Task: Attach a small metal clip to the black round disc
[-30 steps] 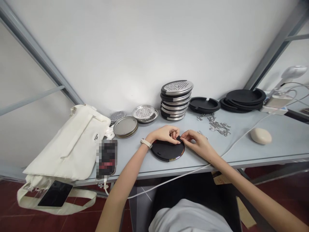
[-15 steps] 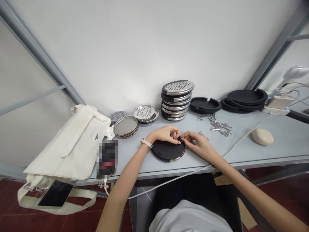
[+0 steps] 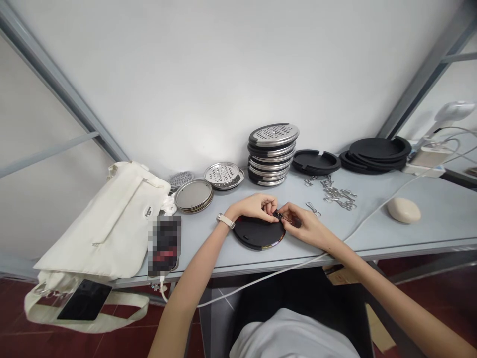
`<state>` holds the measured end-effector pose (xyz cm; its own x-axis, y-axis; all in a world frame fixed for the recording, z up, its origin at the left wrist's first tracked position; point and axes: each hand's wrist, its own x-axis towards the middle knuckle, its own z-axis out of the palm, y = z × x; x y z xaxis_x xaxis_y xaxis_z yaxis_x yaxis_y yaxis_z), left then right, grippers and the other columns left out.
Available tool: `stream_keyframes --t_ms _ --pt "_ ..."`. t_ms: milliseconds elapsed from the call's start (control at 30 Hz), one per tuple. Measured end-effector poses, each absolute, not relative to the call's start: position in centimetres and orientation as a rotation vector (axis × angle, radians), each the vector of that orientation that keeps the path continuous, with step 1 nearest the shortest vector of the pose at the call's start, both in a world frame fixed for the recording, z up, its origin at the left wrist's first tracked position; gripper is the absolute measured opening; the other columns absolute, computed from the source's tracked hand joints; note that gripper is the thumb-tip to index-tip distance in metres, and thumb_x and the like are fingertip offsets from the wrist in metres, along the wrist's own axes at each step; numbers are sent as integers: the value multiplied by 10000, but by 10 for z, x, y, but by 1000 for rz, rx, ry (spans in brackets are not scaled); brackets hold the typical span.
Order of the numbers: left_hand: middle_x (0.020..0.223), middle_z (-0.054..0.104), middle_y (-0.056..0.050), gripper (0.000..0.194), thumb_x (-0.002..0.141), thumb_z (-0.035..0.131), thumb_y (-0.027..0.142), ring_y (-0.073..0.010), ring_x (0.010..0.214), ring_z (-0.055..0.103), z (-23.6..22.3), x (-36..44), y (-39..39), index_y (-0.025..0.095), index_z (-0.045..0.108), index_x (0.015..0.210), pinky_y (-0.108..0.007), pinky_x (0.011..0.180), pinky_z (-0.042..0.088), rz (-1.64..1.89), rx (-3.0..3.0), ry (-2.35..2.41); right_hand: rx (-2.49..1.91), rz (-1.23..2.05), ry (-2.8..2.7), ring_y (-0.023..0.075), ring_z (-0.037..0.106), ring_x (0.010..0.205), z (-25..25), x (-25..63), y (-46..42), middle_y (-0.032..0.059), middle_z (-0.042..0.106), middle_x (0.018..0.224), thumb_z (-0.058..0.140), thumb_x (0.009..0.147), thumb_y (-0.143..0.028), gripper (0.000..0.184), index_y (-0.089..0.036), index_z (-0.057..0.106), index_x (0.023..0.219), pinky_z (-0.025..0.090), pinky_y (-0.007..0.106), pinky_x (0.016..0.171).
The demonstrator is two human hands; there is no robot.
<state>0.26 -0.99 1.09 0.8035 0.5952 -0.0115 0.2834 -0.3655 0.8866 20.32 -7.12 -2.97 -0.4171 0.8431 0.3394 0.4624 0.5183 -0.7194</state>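
A round black disc (image 3: pixel 258 233) with a shiny rim lies flat on the grey table (image 3: pixel 428 223) in front of me. My left hand (image 3: pixel 256 207), a watch on its wrist, is closed in a pinch on the disc's far edge. My right hand (image 3: pixel 303 223) is closed too, pinching a small metal clip (image 3: pixel 285 217) against that same edge. The fingertips of both hands almost touch there.
Behind stand a stack of perforated metal discs (image 3: pixel 272 154), flat metal lids (image 3: pixel 194 195), black rubber rings (image 3: pixel 376 151) and loose metal clips (image 3: pixel 335 191). A cream bag (image 3: pixel 108 219) lies at left, a phone (image 3: pixel 164 244) beside it, a white cable (image 3: pixel 372 211) and pale oval object (image 3: pixel 403 209) at right.
My right hand has turned slightly and the metal clip now shows between its fingers at the disc's edge. The left hand and disc have hardly moved.
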Motion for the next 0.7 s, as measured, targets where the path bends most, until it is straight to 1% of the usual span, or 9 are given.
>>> stream_keyframes --t_ms 167,400,500,700 --pt "665 514 34 292 652 756 301 -91 634 483 9 2 -8 153 517 726 -226 598 370 384 1980 626 -1051 762 -2047 144 527 618 -28 203 -72 -5 587 706 528 834 -270 135 -203 568 944 453 263 591" --pt "663 510 33 299 666 756 314 -93 638 482 7 1 -7 150 517 740 -225 597 373 378 2002 611 -988 1052 -1932 137 504 646 -36 206 -66 5 554 755 535 868 -368 195 -196 545 959 452 264 601" --pt "668 512 32 297 664 755 308 -92 637 482 7 1 -7 149 515 738 -226 602 376 380 1998 621 -985 1088 -1897 133 495 635 -37 207 -66 -1 543 738 558 856 -394 223 -194 543 953 446 262 596" --pt "671 515 33 294 661 750 312 -93 639 484 8 0 -7 154 513 734 -223 601 379 383 1996 608 -991 1118 -1881 125 476 636 -37 208 -66 -15 507 723 576 855 -388 231 -191 532 965 419 252 598"
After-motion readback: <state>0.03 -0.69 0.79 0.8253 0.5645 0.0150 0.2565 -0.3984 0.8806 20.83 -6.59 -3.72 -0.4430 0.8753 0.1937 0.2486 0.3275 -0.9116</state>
